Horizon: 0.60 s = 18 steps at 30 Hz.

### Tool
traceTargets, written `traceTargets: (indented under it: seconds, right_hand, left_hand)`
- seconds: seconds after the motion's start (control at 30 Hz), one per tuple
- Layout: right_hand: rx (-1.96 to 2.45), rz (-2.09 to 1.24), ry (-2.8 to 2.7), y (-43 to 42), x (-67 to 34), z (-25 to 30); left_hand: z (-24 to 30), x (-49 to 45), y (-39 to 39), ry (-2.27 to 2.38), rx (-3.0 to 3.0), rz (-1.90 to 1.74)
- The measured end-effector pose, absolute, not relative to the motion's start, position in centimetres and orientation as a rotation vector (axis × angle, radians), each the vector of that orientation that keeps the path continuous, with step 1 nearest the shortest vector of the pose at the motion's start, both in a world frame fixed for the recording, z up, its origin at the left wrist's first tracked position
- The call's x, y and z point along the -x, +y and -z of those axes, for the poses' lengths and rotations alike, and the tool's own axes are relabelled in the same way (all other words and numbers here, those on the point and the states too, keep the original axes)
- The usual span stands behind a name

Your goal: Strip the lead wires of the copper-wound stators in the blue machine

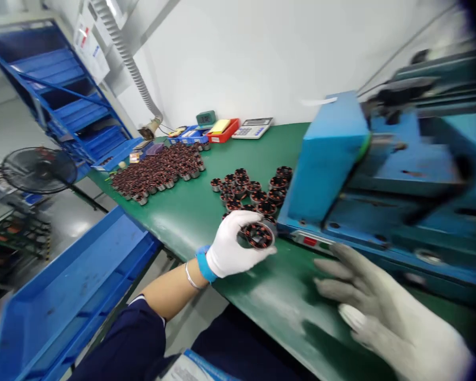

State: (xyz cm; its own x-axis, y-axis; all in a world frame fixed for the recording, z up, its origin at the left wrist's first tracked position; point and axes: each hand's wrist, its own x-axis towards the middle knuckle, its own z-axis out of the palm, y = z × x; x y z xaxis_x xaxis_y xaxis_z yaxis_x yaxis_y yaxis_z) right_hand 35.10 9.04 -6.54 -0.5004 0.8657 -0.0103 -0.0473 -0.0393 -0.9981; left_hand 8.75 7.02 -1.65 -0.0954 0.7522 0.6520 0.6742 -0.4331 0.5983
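My left hand (232,244), in a white glove with a blue cuff, is closed around a round copper-wound motor stator (259,235), held just above the green table (190,219). My right hand (384,312), also gloved, hovers with fingers spread over the table in front of the blue machine (381,174), holding nothing. A small cluster of stators (254,193) sits just beyond my left hand. A much larger pile of stators (158,170) lies farther left on the table.
A calculator (253,128), a red tray (223,130), a green clock (206,117) and small blue trays stand along the far wall. A blue bin (67,296) sits at the table's left edge, with a fan (38,170) and blue racks (63,95) behind.
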Motion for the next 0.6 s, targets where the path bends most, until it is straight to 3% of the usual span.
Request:
traceTargets:
  seconds: [0.17, 0.6]
  right_hand:
    - [0.678, -1.652, -1.384, 8.4, -35.0, 2.8]
    - [0.792, -1.855, -1.253, 7.9, -36.7, -0.6]
  left_hand:
    - [0.4, -16.1, 8.2, 1.06, -2.056, -1.706]
    - [-0.7, -18.0, 9.1, 0.988, -1.785, -1.426]
